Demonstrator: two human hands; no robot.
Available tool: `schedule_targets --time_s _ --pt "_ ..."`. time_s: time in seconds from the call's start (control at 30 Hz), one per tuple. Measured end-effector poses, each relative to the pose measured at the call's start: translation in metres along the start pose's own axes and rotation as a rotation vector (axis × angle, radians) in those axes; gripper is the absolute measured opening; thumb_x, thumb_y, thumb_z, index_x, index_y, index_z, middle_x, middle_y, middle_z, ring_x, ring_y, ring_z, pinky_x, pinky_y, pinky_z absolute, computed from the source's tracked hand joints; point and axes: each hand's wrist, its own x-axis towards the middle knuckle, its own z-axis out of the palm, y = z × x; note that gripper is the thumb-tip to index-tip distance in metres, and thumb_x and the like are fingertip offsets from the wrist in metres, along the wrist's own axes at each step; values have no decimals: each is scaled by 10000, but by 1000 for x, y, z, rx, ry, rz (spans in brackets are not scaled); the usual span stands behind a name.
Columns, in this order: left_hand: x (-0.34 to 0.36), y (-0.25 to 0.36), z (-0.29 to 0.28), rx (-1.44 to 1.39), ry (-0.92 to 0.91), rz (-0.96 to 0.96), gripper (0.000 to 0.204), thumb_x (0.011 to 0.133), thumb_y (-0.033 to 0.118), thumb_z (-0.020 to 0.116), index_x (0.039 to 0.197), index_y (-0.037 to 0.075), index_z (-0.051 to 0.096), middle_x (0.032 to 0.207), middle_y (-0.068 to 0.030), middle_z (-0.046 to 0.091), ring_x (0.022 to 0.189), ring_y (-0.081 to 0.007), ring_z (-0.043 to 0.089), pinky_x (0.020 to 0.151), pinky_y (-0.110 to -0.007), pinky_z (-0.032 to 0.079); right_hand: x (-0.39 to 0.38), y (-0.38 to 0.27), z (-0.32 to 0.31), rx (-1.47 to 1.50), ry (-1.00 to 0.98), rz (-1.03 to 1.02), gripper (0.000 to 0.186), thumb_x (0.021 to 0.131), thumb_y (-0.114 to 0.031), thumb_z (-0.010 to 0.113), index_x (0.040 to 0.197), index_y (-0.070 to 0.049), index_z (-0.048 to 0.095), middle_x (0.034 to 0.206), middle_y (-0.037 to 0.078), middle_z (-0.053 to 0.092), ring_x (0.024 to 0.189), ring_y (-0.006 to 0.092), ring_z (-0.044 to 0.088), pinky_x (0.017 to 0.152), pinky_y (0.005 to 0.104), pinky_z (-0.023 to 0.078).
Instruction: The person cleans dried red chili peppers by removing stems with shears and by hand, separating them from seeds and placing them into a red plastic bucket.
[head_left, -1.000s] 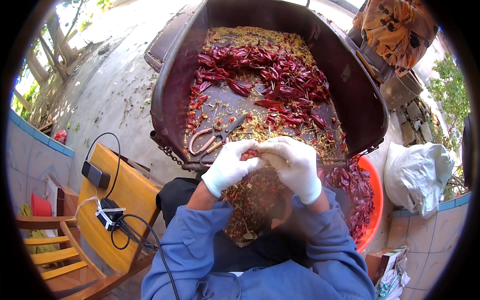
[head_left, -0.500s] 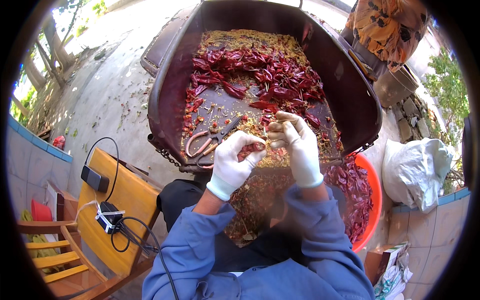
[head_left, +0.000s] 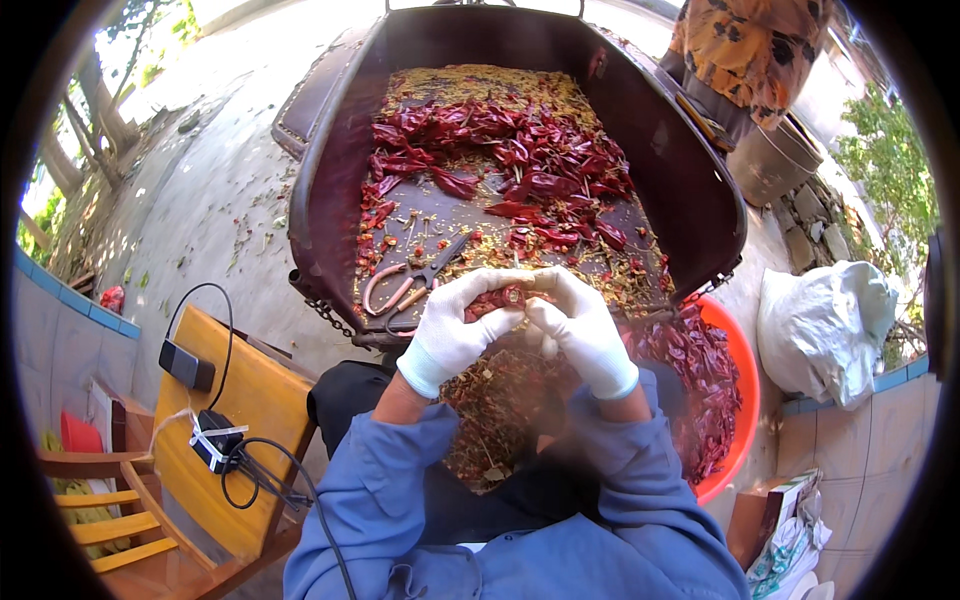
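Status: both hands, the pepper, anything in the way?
Left hand holds dried red pepper. Right hand at its end. Shears near left hand, apparently not blocking.

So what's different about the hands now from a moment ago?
The right hand, which was apart and higher up half a second ago, has come back down and leftward to the red pepper. The left hand has kept hold of that pepper. The scissors and the pepper heap stayed where they were.
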Motion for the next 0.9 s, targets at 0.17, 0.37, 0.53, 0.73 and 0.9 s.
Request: schedule_targets --time_s 0.17,0.37,0.53,0.73,0.9 --pt "3 3 9 -145 -26 -58 385 869 118 727 1223 -10 650 1008 -43 667 850 -97 616 803 -237 500 -33 2 -11 46 205 -15 296 931 -113 677 1177 39 614 888 40 643 602 53 551 495 199 435" --pt "30 11 52 -577 352 -6 309 988 148 596 1248 -17 567 865 -30 594 708 -70 562 476 -185 438 -116 -27 -32 73 423 -32 275 946 -35 617 1218 5 640 814 6 640 506 19 451 456 189 364" --pt "45 24 174 -191 -122 64 564 960 247 667 1422 -9 469 1277 -147 607 1135 -221 607 994 -321 461 -180 -47 -26 278 357 -61 198 960 -50 599 1146 15 613 1000 99 705 527 46 559 454 181 432" --pt "39 19 177 -328 -130 -101 504 981 248 628 1391 -23 513 1329 -194 587 1178 -232 597 993 -342 486 -181 -34 -19 484 220 61 369 956 -102 649 1290 27 563 1091 171 652 815 216 690 635 296 573" --pt "34 -5 69 -63 178 -55 353 1015 167 553 1295 -43 599 1202 -149 672 1067 -210 654 944 -329 526 -159 -13 -29 524 82 -21 397 960 -51 617 1338 38 538 1181 109 616 1013 188 667 884 319 573"
